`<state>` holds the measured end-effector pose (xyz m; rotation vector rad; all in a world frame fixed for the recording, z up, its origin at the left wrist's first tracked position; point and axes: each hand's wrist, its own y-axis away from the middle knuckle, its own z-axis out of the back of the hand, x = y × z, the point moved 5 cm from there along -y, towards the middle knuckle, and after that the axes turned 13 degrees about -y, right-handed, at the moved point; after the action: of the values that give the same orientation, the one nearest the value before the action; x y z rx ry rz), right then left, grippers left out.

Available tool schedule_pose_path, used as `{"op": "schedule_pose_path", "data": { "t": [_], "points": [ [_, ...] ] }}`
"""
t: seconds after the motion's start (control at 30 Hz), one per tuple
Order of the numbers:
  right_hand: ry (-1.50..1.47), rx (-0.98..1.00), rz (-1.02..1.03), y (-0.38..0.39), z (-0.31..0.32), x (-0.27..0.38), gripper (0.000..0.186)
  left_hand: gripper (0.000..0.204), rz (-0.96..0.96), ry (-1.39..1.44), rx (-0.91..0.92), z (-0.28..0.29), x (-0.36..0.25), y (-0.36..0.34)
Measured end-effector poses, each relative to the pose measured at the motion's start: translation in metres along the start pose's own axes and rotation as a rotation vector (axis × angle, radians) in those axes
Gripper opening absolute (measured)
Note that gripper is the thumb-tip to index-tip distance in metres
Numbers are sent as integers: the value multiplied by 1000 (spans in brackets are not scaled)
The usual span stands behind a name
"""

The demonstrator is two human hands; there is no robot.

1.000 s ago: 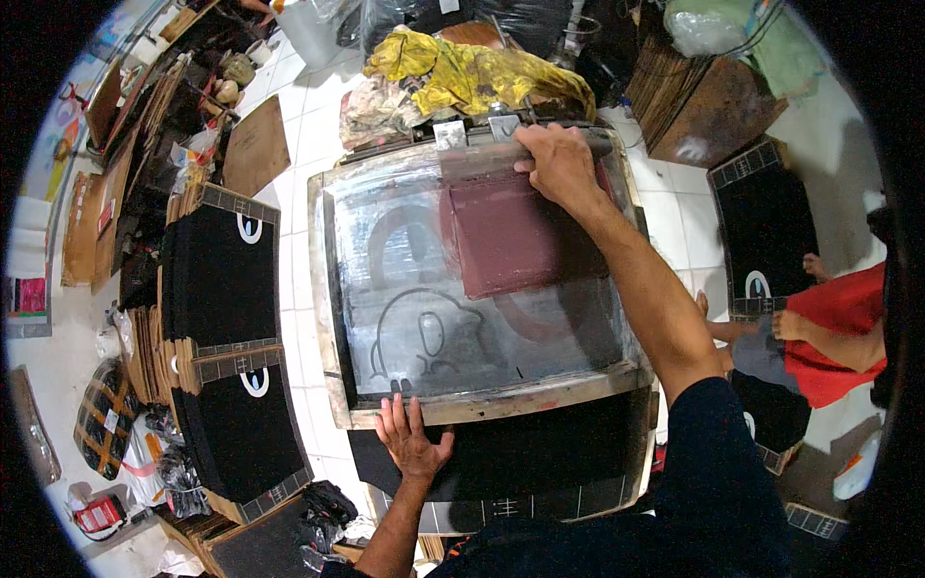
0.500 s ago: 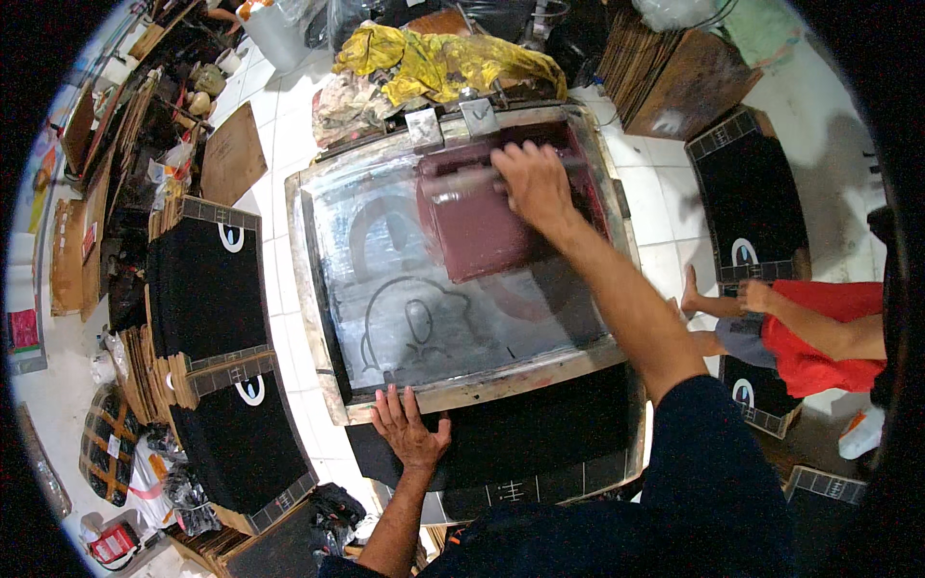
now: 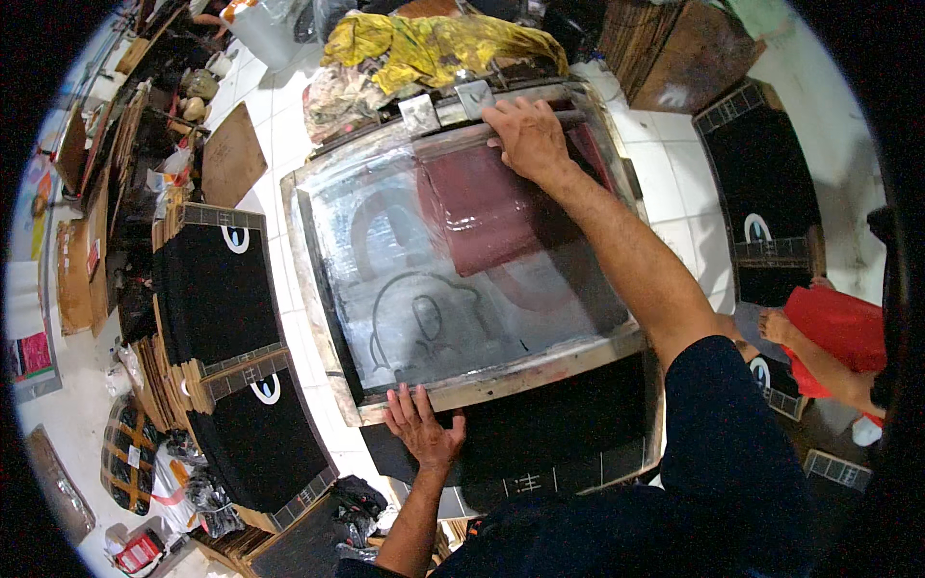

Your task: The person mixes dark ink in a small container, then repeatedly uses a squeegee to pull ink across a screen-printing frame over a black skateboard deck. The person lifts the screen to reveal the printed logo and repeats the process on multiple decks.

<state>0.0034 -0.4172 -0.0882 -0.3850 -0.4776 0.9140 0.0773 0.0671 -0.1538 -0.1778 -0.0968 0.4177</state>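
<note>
A wooden-framed printing screen (image 3: pixel 520 378) lies in front of me, its grey mesh (image 3: pixel 395 318) showing a curved cartoon outline. Dark red ink (image 3: pixel 491 223) covers a broad patch on the mesh's far right part. At the far edge of that patch, my right hand (image 3: pixel 532 143) is closed over the top of a long squeegee (image 3: pixel 451 143). My left hand (image 3: pixel 424 432) rests on the near bar of the frame with its fingers spread, holding nothing. Beneath the near side of the screen shows a black fabric panel (image 3: pixel 549 429) on a board.
Two metal hinge plates (image 3: pixel 419 114) join the screen's far side, with a yellow stained cloth (image 3: pixel 443 48) behind them. Black printed panels (image 3: pixel 214 289) lie on boards to the left and more (image 3: pixel 761 183) to the right. A person in red (image 3: pixel 836 337) is at the right.
My right hand has pushed the squeegee away from me to the far edge of the screen. My left hand stays on the near bar. The person at the right has shifted.
</note>
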Motion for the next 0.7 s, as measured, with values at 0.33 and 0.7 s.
{"op": "schedule_pose_path", "data": {
  "t": [0.33,0.7],
  "points": [
    [-22,144,-117,112,68,79,23,82,31,62,-4,2,-2,-4],
    [-57,156,-147,101,73,71,18,46,-87,308,6,48,17,-57]
  ]
}}
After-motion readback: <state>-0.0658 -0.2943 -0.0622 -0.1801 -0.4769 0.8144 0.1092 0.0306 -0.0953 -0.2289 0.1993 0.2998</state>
